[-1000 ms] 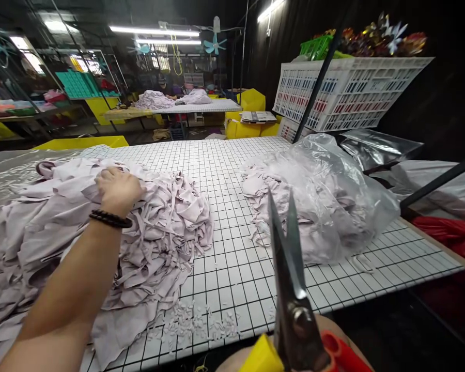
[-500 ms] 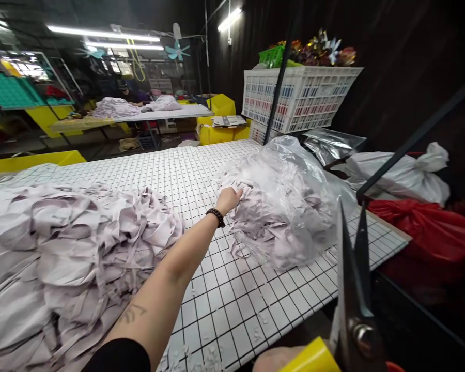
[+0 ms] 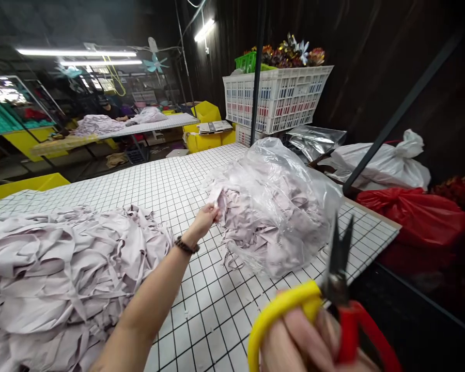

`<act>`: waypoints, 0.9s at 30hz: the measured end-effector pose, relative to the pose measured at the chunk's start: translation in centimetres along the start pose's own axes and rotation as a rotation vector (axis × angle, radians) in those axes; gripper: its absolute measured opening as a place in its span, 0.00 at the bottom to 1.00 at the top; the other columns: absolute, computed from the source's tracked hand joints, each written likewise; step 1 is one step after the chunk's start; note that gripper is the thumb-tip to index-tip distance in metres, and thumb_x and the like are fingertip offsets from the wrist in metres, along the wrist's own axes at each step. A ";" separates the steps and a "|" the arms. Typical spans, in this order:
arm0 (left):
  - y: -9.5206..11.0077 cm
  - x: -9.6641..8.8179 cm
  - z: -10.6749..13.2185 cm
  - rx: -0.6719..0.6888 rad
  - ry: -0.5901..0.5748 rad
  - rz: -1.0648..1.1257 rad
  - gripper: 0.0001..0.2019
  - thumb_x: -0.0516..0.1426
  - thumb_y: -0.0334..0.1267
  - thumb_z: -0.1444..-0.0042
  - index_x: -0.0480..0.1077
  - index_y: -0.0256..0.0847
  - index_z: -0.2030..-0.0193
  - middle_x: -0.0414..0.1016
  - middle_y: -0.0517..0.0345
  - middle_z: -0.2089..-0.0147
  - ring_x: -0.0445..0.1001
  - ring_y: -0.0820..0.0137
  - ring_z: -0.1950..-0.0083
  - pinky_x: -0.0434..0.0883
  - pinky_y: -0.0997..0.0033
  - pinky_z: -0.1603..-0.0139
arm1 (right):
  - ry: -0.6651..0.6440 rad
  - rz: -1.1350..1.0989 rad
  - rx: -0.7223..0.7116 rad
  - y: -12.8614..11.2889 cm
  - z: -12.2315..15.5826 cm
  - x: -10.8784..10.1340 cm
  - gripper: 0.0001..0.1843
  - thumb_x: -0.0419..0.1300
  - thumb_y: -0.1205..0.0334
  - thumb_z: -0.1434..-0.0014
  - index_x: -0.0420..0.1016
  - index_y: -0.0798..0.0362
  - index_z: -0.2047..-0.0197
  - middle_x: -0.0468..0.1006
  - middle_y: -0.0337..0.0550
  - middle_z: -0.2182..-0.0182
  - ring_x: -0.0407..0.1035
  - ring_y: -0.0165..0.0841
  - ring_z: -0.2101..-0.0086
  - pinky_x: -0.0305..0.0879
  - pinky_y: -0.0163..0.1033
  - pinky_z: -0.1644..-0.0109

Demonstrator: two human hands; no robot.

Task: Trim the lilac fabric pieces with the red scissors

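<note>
My left hand (image 3: 205,219) reaches across the gridded white table (image 3: 166,181) and pinches a pale lilac fabric piece (image 3: 221,199) at the edge of a heap of such pieces inside a clear plastic bag (image 3: 282,201). A dark bead bracelet sits on that wrist. My right hand (image 3: 306,338) is at the bottom of the view, fingers wrapped through the yellow and red handles of a pair of scissors (image 3: 335,281), whose blades point up and stand slightly apart. A big pile of lilac fabric strips (image 3: 62,268) lies to the left.
A white plastic crate (image 3: 279,98) topped with colourful items stands behind the bag, beside a black pole (image 3: 256,72). To the right are a tied white bag (image 3: 383,163) and a red bag (image 3: 411,217). Another table with fabric (image 3: 139,121) is at the back.
My left hand left the big pile, crossed to the bagged heap and closed on a fabric piece. The view swung right. The scissors tilted, with the handles now in view.
</note>
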State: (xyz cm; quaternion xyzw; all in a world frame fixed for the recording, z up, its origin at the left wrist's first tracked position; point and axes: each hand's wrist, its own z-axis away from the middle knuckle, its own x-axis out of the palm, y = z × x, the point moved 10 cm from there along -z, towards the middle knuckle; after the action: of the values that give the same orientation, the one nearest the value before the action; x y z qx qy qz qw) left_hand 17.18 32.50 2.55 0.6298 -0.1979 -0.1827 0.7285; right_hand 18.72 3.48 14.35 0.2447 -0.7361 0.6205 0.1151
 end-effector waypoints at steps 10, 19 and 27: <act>-6.8 -4.1 21.8 -0.238 -0.137 0.347 0.11 0.54 0.43 0.41 0.66 0.38 0.56 0.47 0.71 0.80 0.43 0.80 0.80 0.62 0.78 0.78 | 0.464 0.349 0.067 12.6 -5.4 -10.3 0.14 0.65 0.58 0.49 0.61 0.51 0.69 0.73 0.40 0.66 0.62 0.28 0.73 0.59 0.35 0.68; -4.7 -5.5 26.5 0.092 0.184 -0.100 0.16 0.53 0.49 0.41 0.74 0.39 0.64 0.67 0.52 0.57 0.68 0.69 0.59 0.66 0.73 0.61 | 0.171 0.690 0.225 17.0 -4.6 -4.8 0.14 0.64 0.51 0.49 0.67 0.52 0.68 0.66 0.33 0.78 0.59 0.28 0.76 0.56 0.33 0.72; -2.7 -5.0 25.8 0.248 0.144 -0.017 0.15 0.52 0.45 0.39 0.72 0.37 0.65 0.69 0.46 0.45 0.70 0.69 0.62 0.67 0.69 0.60 | 0.140 0.630 0.335 16.8 -2.8 -4.8 0.18 0.61 0.47 0.48 0.62 0.51 0.72 0.59 0.32 0.79 0.54 0.27 0.77 0.53 0.33 0.73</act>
State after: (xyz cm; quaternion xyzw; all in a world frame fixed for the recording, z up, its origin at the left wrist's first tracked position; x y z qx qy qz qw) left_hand -0.54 12.87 2.94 0.7281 -0.1606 -0.1173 0.6559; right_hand 13.93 9.12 -1.73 -0.0215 -0.6537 0.7529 -0.0732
